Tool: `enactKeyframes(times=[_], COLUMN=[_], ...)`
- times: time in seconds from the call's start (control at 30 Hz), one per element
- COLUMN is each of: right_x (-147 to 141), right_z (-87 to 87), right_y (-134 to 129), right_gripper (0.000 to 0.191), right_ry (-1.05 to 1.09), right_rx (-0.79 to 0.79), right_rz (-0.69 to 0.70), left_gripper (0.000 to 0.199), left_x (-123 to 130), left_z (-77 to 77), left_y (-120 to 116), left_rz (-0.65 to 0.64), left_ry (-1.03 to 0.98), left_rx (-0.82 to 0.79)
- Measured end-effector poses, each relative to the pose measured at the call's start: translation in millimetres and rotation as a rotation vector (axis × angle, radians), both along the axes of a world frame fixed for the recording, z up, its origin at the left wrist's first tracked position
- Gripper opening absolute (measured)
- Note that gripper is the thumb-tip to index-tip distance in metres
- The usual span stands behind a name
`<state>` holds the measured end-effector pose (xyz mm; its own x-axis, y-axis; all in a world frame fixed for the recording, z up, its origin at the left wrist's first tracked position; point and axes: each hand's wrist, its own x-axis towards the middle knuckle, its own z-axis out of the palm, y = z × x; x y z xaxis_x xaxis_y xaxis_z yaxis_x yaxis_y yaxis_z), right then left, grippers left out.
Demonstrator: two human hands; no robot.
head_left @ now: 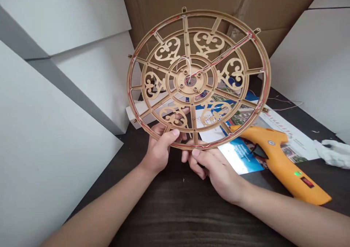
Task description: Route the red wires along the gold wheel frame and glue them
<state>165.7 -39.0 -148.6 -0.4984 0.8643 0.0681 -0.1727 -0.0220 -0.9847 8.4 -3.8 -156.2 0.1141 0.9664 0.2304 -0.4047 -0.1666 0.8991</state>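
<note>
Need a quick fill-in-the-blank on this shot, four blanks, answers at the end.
The left hand and right hand hold the ____ edge of the round fretwork wooden wheel.
An orange hot glue gun rests partly on a printed leaflet, its indicator light glowing ____.
A thin ____ wire loops out at the wheel's hub.
Behind the wheel stands a sheet of brown ____.

Answers: lower; green; white; cardboard.

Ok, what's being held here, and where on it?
A round wooden frame, held at its lower rim by both hands, the left hand and right hand side by side.
</note>
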Motion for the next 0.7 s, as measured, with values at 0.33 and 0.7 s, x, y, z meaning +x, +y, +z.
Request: enactKeyframes(times=[0.33, 0.7], right_x=[0, 1], right_z=[-1.2, -7.3], right_y=[-1, -1], right_gripper=[0.041, 0.042], right_ry=[-0.024, -0.002], right_rx=[-0.01, -0.034], right_rz=[0.003, -0.032], left_gripper=[0.044, 0.043], left_x=[14, 18], left_z=[12.8, 16.6], left_y=[-12, -14], left_rz=[-0.061, -0.016], left_ry=[0.078, 0.088], left_rx=[0.051, 0.045])
